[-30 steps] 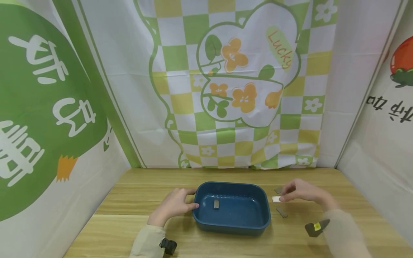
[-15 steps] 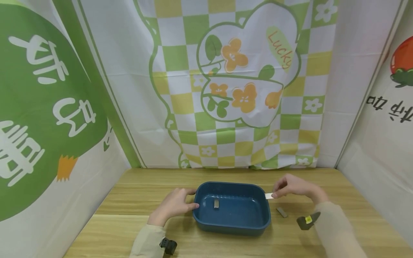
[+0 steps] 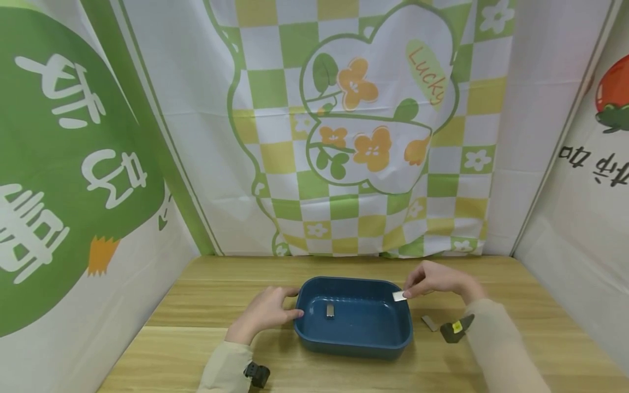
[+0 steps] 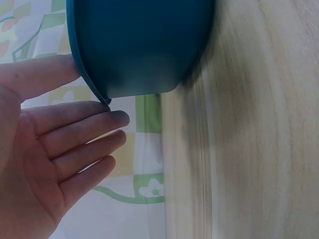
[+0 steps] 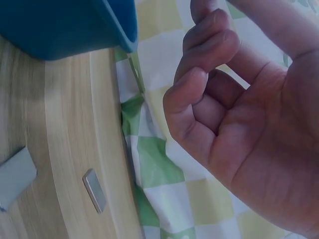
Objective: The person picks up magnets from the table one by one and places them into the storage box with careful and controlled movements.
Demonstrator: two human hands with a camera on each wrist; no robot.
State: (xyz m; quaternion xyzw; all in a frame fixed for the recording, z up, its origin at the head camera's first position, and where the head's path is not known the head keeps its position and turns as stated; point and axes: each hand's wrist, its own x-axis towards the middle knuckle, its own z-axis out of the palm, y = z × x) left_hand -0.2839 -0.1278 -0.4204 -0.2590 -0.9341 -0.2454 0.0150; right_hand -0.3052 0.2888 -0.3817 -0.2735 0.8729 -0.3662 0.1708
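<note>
Head view: right hand (image 3: pixel 437 280) fingers pinch the metal strip (image 3: pixel 399 296), its long axis level, pointing left over the tub (image 3: pixel 351 348).

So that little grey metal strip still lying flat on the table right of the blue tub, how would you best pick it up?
The grey strip is thin and lies flat on the wooden table, so come from straight above and pinch its two long edges, probably tipping one edge up first, since there's little height to grasp.

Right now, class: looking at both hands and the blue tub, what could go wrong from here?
The right hand pinches the small metal piece right over the rim of the blue tub, so it might drop outside. The left hand only rests against the tub, which might slide. The sleeve could sweep the loose piece away.
</note>
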